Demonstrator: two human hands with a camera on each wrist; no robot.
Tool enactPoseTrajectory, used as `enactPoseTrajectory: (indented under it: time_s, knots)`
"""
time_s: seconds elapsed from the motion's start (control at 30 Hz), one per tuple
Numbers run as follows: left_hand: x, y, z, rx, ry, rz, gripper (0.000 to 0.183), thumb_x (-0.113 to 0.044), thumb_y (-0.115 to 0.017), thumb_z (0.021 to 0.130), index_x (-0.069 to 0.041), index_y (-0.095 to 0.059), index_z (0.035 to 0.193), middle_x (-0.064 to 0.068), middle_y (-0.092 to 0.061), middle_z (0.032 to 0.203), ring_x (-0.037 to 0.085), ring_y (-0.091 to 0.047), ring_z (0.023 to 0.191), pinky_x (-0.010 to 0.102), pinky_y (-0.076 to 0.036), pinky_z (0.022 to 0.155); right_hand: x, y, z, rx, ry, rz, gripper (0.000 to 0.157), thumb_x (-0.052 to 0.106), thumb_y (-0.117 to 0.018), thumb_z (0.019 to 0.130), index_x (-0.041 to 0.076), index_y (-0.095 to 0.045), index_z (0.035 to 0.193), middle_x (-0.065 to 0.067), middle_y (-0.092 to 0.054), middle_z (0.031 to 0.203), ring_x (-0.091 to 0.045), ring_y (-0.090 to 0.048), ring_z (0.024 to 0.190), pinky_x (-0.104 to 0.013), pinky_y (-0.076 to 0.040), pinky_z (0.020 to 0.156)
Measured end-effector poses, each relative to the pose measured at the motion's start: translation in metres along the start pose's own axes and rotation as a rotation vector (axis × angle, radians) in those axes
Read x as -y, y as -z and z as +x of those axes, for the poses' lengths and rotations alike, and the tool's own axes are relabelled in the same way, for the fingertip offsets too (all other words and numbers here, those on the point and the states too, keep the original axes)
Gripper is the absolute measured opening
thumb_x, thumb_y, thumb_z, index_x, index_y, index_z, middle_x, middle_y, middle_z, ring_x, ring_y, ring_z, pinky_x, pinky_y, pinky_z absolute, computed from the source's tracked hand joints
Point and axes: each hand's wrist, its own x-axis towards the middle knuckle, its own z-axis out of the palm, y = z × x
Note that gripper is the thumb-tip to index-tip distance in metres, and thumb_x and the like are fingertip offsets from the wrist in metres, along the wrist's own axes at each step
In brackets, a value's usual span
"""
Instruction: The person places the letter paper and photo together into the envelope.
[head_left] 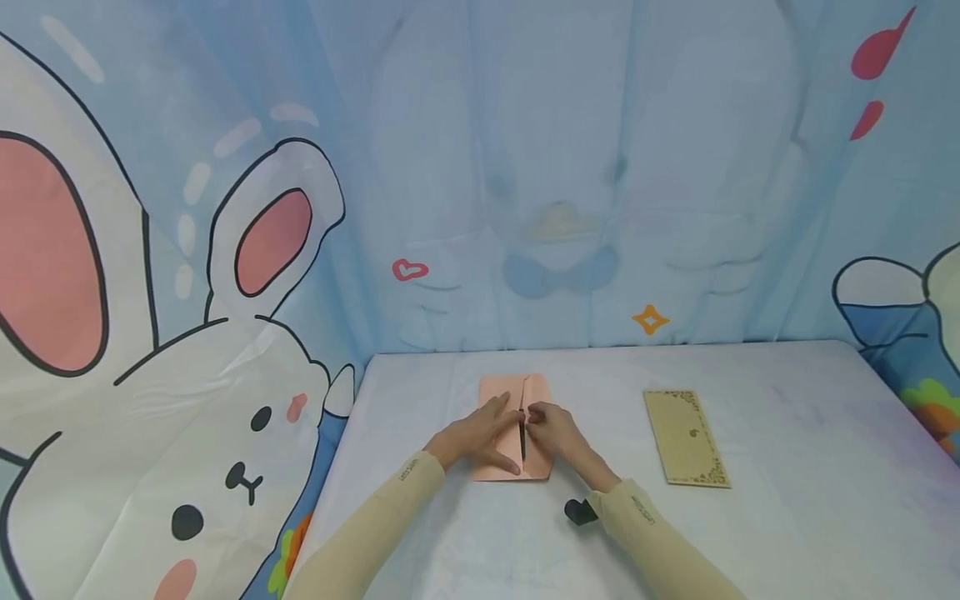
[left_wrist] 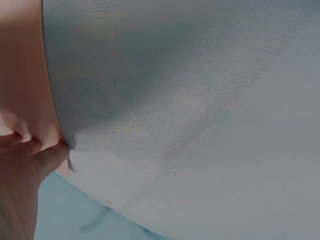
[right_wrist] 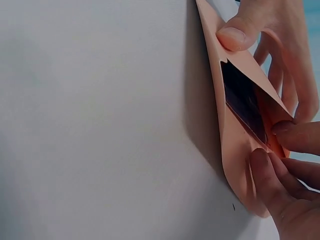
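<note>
A peach paper envelope (head_left: 498, 475) lies on the white-covered table, its long opening running up the middle. In the right wrist view the envelope (right_wrist: 235, 150) gapes, and a dark, flat, glossy thing (right_wrist: 242, 95) shows inside; its kind cannot be told. My left hand (head_left: 483, 435) rests on the envelope's left half with fingers spread, thumb toward the near edge. The right hand (head_left: 553, 429) pinches the envelope's paper at the opening, thumb and forefinger close together. In the left wrist view, part of the left hand (left_wrist: 22, 170) touches the envelope's edge.
To the right, a tan rectangular card (head_left: 686, 437) with a dark ornamental border lies on the white tablecloth (head_left: 795, 467). A small black item (head_left: 580, 512) sits beside the right cuff. Behind the table hangs a blue curtain (head_left: 555, 167) printed with cartoon figures.
</note>
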Motion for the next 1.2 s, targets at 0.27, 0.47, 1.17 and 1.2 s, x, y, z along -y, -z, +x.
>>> enactPoseTrajectory:
  time_s: [0.27,0.47,1.17,1.2]
  knots:
    - [-0.003,0.002,-0.003,-0.001,0.009,-0.001,0.096,-0.071,-0.070,0.079,-0.033,-0.029,0.157,0.013,-0.004,0.170,0.034,-0.011,0.157,0.056,-0.037,0.115,-0.006,0.007,-0.009,-0.005,0.036,-0.018,0.038,0.013,-0.068,0.095,-0.005,-0.062,0.128,-0.015,-0.071,0.107,-0.032,-0.068,0.103,-0.046,-0.056,0.090]
    - [-0.003,0.002,-0.003,0.008,0.011,-0.005,0.095,-0.072,-0.069,0.079,-0.034,-0.029,0.157,0.013,-0.003,0.171,0.034,-0.011,0.157,0.057,-0.038,0.114,-0.008,0.018,-0.018,-0.010,0.109,-0.060,0.040,0.016,-0.068,0.095,-0.005,-0.061,0.129,-0.017,-0.068,0.111,-0.031,-0.066,0.103,-0.046,-0.056,0.089]
    - [0.003,-0.004,0.001,-0.001,0.006,-0.005,0.094,-0.072,-0.071,0.078,-0.035,-0.030,0.155,0.011,-0.003,0.171,0.034,-0.011,0.157,0.056,-0.033,0.118,-0.048,0.056,-0.049,-0.096,0.146,-0.292,0.041,0.014,-0.072,0.092,-0.006,-0.062,0.126,-0.029,-0.060,0.126,-0.045,-0.057,0.119,-0.059,-0.045,0.102]
    - [0.003,-0.004,0.001,-0.001,0.003,-0.006,0.095,-0.072,-0.071,0.078,-0.035,-0.030,0.155,0.011,-0.003,0.171,0.034,-0.011,0.157,0.056,-0.033,0.118,-0.050,0.058,-0.050,-0.103,0.143,-0.300,0.041,0.015,-0.073,0.092,-0.006,-0.062,0.126,-0.028,-0.060,0.126,-0.045,-0.057,0.119,-0.058,-0.045,0.102]
